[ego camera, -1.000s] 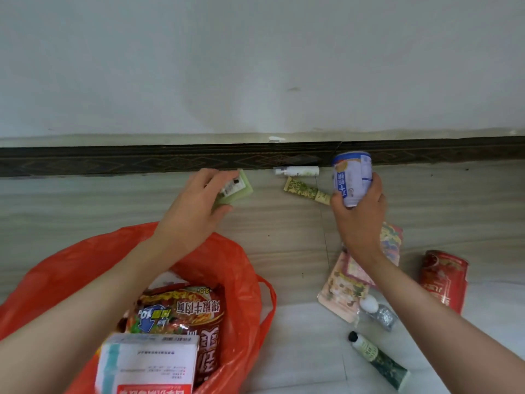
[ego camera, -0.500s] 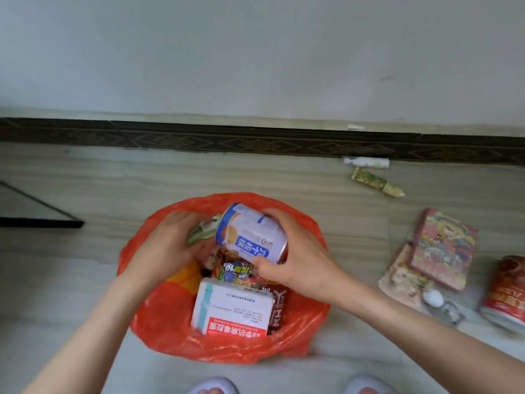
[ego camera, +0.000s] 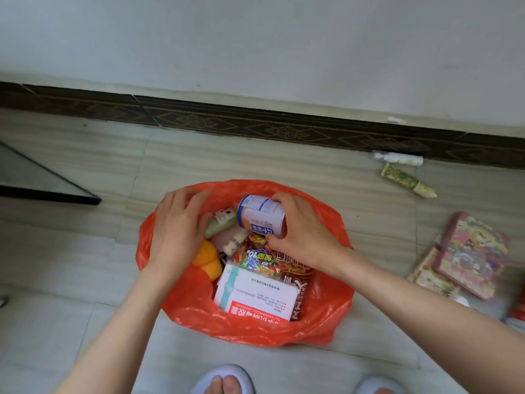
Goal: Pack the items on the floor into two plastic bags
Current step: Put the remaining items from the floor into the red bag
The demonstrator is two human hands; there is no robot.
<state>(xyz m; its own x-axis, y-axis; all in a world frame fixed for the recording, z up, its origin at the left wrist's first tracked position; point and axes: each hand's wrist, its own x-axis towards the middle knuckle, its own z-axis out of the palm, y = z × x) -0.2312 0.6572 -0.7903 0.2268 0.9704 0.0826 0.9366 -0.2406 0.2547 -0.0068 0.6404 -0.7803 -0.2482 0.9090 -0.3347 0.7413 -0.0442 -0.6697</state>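
Observation:
An orange-red plastic bag (ego camera: 326,317) lies open on the floor in front of me. My right hand (ego camera: 305,231) grips a blue-and-white can (ego camera: 260,214), tilted on its side inside the bag's mouth. My left hand (ego camera: 177,226) is spread flat over the bag's left side, its fingers straight; a small green box (ego camera: 220,224) lies just right of it in the bag. Also inside are a noodle packet (ego camera: 272,261), a white medicine box (ego camera: 255,295), an orange-yellow object (ego camera: 206,258) and a small bottle (ego camera: 234,243).
On the floor to the right lie a colourful flat packet (ego camera: 468,251), a green patterned tube (ego camera: 406,180) and a white tube (ego camera: 397,158) by the dark skirting. A glass panel's edge (ego camera: 48,191) is at the left. My slippers (ego camera: 224,379) show at the bottom.
Both hands came back from the wall side to the bag. The left hand has let the green box go into the bag; the right hand has lowered the can into the bag's mouth.

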